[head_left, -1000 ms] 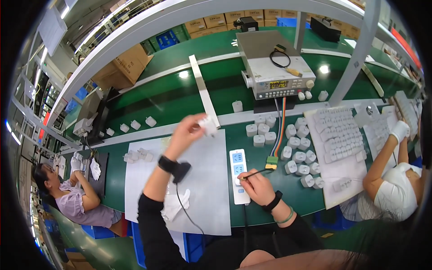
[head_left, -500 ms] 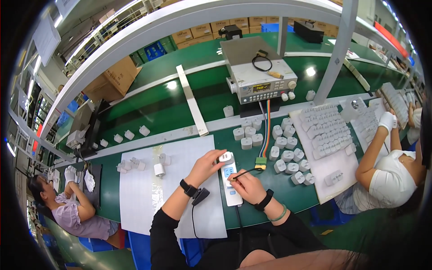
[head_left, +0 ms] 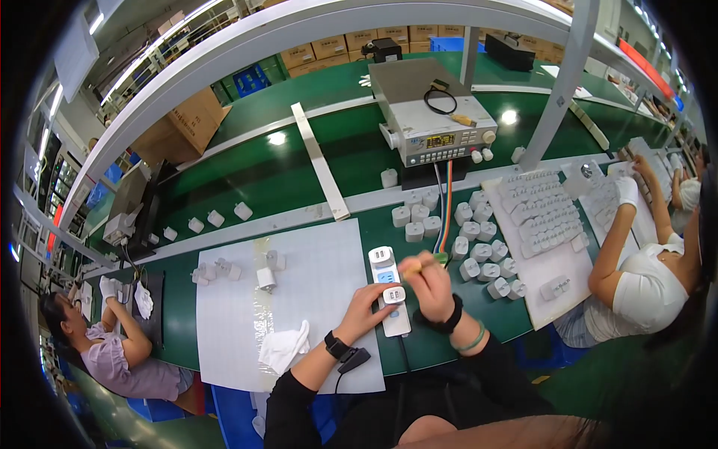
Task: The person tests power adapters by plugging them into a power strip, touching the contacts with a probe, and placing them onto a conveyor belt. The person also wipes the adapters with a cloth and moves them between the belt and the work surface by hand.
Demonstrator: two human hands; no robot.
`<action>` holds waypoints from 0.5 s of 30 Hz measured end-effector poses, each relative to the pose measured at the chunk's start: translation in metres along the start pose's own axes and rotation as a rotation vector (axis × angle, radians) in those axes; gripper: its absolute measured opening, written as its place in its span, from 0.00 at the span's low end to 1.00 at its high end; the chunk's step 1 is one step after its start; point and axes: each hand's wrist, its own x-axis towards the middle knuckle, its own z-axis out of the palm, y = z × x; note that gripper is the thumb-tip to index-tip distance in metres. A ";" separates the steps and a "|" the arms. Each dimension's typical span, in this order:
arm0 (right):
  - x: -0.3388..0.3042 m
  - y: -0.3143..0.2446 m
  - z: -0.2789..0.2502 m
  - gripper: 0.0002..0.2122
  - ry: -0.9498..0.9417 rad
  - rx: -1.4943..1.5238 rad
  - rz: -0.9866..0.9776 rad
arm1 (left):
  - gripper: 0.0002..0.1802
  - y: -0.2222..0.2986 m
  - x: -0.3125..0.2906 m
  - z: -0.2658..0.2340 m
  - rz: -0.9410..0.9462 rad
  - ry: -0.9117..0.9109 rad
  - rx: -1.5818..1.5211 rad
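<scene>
A white power strip (head_left: 400, 323) lies before me on the green bench. One white charger (head_left: 381, 257) with two ports sits at its far end, and a second charger (head_left: 393, 295) is lower on the strip. My left hand (head_left: 363, 314) grips the lower charger between thumb and fingers. Just right of the strip, my right hand (head_left: 431, 290) is raised, its fingertips pinched on a small yellowish cable plug (head_left: 410, 268); motion blurs it partly. Behind that hand is a green connector (head_left: 440, 257) on coloured wires, partly hidden.
A grey test instrument (head_left: 434, 120) with a lit display stands at the back. Several white chargers (head_left: 486, 253) cluster to the right, beside a board (head_left: 546, 308) of more chargers. A white cloth (head_left: 284, 346) lies on the white sheet (head_left: 224, 329) at left. Co-workers sit on both sides.
My left hand has moved from the far charger down to the lower one, nearer me. My right hand has lifted up and right, away from the strip, with the cable plug.
</scene>
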 end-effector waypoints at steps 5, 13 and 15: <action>0.028 0.047 0.013 0.08 -0.153 -0.017 0.116 | 0.22 -0.005 0.007 0.001 0.043 -0.042 -0.014; 0.022 0.055 0.027 0.08 -0.156 -0.224 0.112 | 0.25 -0.005 0.002 -0.007 0.033 0.096 -0.143; 0.020 0.056 0.026 0.08 -0.140 -0.211 0.113 | 0.26 -0.006 0.011 -0.008 -0.022 0.349 -0.551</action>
